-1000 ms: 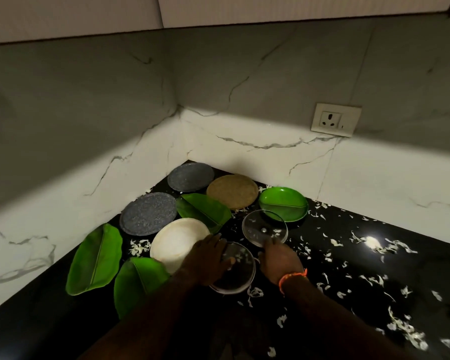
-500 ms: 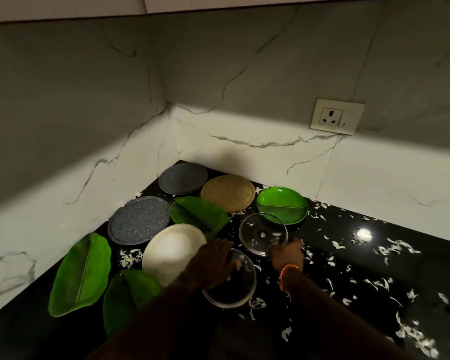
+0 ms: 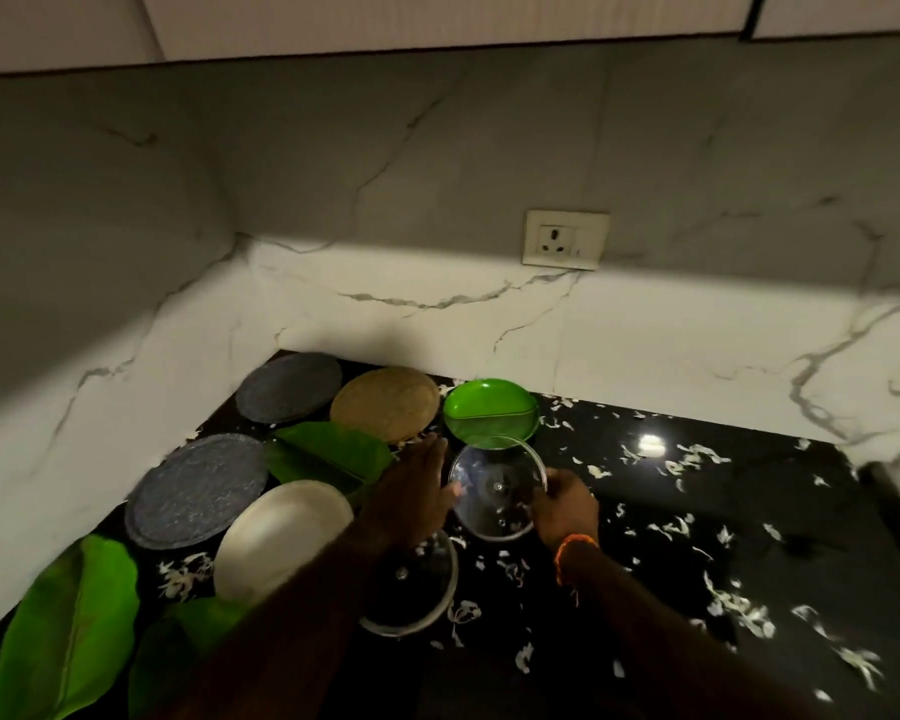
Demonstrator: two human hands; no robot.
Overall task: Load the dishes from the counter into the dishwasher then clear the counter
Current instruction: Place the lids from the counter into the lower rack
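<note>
Moved since earlier: both hands have gone forward from the near glass plate to the far one, and the far glass plate (image 3: 497, 488) now looks tipped up off the worktop (image 3: 749, 511) at its back edge.
Near: the other glass plate (image 3: 411, 589) lies flat under my left forearm, white scraps scattered round it.
Right hand (image 3: 565, 506): grip curled on the right rim of the far glass plate — holding it.
Left hand (image 3: 411, 491): fingers straight and spread, grip wide, at the plate's left rim; whether it touches I cannot tell.
Left side: white plate (image 3: 281, 537), two grey plates, green leaf plates.
Far: brown plate (image 3: 385, 402) and green bowl (image 3: 489, 413) by the wall, the bowl just behind the lifted rim.
Doing it well: I judge the left fingers should slide under the left edge — glass is slippery, so carry it two-handed and level, clear of the green bowl.
</note>
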